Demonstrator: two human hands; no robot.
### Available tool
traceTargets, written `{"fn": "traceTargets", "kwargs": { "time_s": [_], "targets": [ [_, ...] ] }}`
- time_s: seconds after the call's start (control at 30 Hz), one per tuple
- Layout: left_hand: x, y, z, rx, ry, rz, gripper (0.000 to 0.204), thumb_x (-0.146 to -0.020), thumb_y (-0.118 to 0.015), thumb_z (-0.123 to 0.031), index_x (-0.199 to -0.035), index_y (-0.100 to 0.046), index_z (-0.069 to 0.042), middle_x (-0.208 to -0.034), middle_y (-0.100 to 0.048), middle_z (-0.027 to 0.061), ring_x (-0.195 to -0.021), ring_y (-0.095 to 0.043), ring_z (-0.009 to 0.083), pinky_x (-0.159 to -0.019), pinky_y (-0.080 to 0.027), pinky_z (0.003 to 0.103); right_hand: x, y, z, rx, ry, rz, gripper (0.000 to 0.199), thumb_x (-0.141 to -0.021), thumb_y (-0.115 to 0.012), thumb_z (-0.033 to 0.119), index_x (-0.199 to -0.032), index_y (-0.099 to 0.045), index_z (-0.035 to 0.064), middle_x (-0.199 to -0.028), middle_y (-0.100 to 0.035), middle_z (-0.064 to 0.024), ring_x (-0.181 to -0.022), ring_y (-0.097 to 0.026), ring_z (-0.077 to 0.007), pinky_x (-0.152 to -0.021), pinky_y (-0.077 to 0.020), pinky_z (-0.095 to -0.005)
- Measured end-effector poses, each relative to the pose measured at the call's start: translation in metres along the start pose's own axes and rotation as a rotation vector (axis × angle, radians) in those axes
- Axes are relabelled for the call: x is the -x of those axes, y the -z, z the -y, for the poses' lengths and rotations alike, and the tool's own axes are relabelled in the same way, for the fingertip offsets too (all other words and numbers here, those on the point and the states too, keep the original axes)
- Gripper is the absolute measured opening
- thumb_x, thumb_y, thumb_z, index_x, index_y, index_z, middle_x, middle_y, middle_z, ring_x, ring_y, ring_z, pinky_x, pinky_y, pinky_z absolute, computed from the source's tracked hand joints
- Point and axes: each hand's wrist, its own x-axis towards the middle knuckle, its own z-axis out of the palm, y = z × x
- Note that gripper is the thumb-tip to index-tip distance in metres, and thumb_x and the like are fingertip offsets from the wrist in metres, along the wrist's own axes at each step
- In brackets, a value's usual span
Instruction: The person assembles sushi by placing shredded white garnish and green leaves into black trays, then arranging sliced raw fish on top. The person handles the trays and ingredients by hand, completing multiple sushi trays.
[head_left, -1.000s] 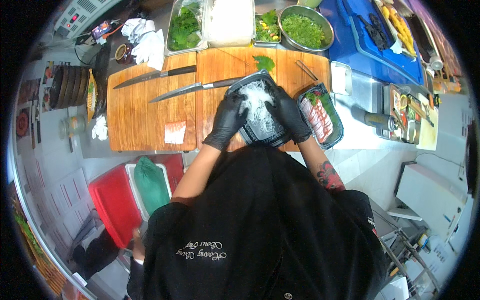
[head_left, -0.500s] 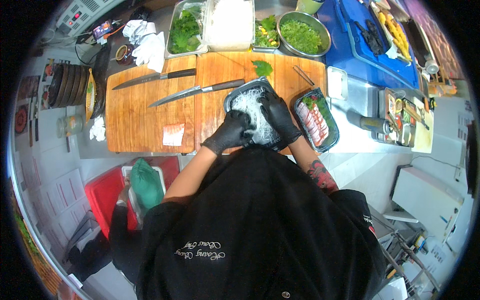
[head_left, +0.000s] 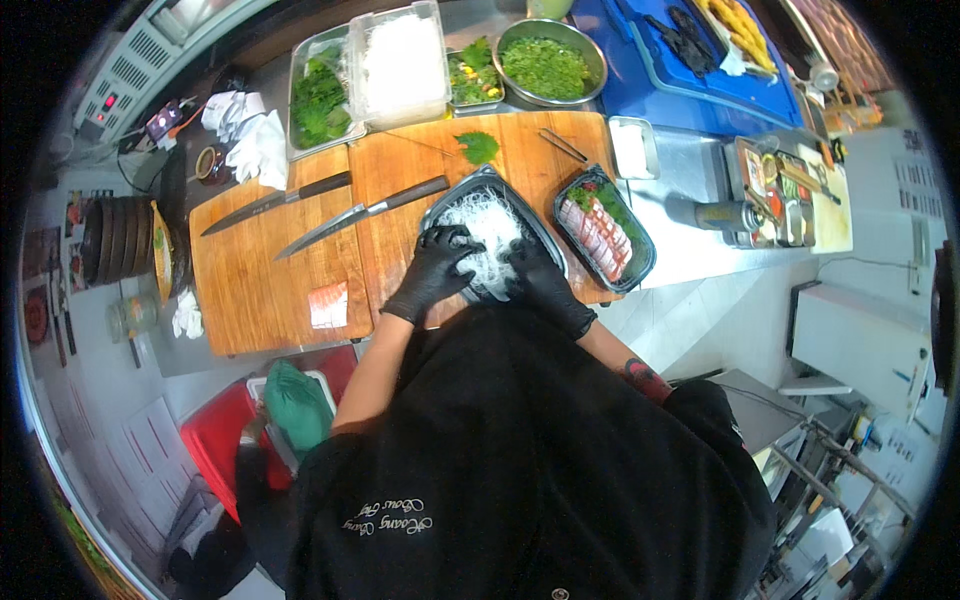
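Note:
A black plastic tray [head_left: 537,220] with white shreds [head_left: 487,228], like shredded radish, lies at the near edge of the wooden cutting board [head_left: 250,290]. My left hand [head_left: 432,270], in a black glove, curls its fingers into the shreds from the left. From the right, my right hand [head_left: 545,285], also gloved, presses its bent fingers into them; its fingertips are partly hidden. Close by on the right stands a second black tray [head_left: 643,250] with pink-white fish slices [head_left: 598,238] and green garnish.
Two knives [head_left: 275,203] lie on the board, left of the tray. Nearer is a fish piece [head_left: 328,305]; farther back, a green leaf [head_left: 478,148] and tweezers [head_left: 563,145]. Containers with greens [head_left: 545,70] line the back. At lower left, another person's hand touches a green bag [head_left: 298,405].
The view has shifted. My right hand has come from the tray's far right side down to its near right. My left hand stays in the shreds, its fingers now reaching farther up the left side.

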Motion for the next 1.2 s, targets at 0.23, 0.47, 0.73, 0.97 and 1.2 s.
{"fn": "traceTargets", "kwargs": {
  "time_s": [0.23, 0.47, 0.73, 0.97, 1.2],
  "targets": [
    [-0.004, 0.017, 0.009, 0.023, -0.114, 0.028, 0.041, -0.074, -0.077, -0.020, -0.113, -0.069, -0.014, -0.118, -0.061, 0.0144, -0.118, -0.053, 0.0340, -0.101, -0.040, 0.047, -0.007, 0.023, 0.017, -0.532, -0.195, 0.001, 0.044, -0.076, -0.070, 0.011, -0.119, -0.062, 0.0042, -0.111, -0.060, -0.0202, -0.106, -0.059, -0.0375, -0.091, -0.0468, -0.0447],
    [0.024, -0.041, -0.022, 0.050, -0.010, -0.019, 0.041, -0.073, -0.076, -0.021, -0.112, -0.068, -0.013, -0.110, -0.064, 0.0118, -0.108, -0.058, 0.0306, -0.094, -0.044, 0.044, 0.014, -0.003, -0.012, -0.227, -0.205, 0.198, 0.035, -0.077, -0.068, 0.014, -0.110, -0.062, 0.0032, -0.102, -0.060, -0.0206, -0.095, -0.060, -0.0398, -0.083, -0.0480, -0.0461],
    [0.021, -0.036, -0.018, 0.069, -0.130, 0.009, 0.026, -0.082, -0.067, -0.012, -0.106, -0.075, -0.016, -0.108, -0.070, 0.0076, -0.105, -0.061, 0.0268, -0.091, -0.046, 0.040, -0.016, 0.017, -0.004, -0.047, 0.127, -0.106, 0.028, -0.081, -0.062, 0.019, -0.107, -0.063, 0.0078, -0.109, -0.061, -0.0179, -0.109, -0.054, -0.0391, -0.097, -0.0405, -0.0479],
    [0.032, -0.061, -0.005, 0.652, 0.064, -0.020, 0.034, -0.086, -0.058, -0.009, -0.117, -0.071, -0.014, -0.116, -0.067, 0.0086, -0.113, -0.057, 0.0239, -0.100, -0.041, 0.041, -0.017, 0.043, -0.023, 0.098, 0.284, -0.051, 0.031, -0.074, -0.071, 0.022, -0.099, -0.068, 0.0039, -0.106, -0.065, -0.0221, -0.107, -0.058, -0.0426, -0.102, -0.0419, -0.0503],
    [0.026, -0.038, -0.009, -0.036, -0.036, -0.038, 0.028, -0.077, -0.068, -0.018, -0.105, -0.066, -0.011, -0.108, -0.064, 0.0123, -0.106, -0.057, 0.0325, -0.090, -0.045, 0.044, -0.014, 0.038, -0.005, 0.009, 0.138, 0.123, 0.028, -0.080, -0.067, 0.019, -0.103, -0.065, 0.0036, -0.103, -0.064, -0.0187, -0.103, -0.057, -0.0399, -0.094, -0.0410, -0.0507]
  ]
}}
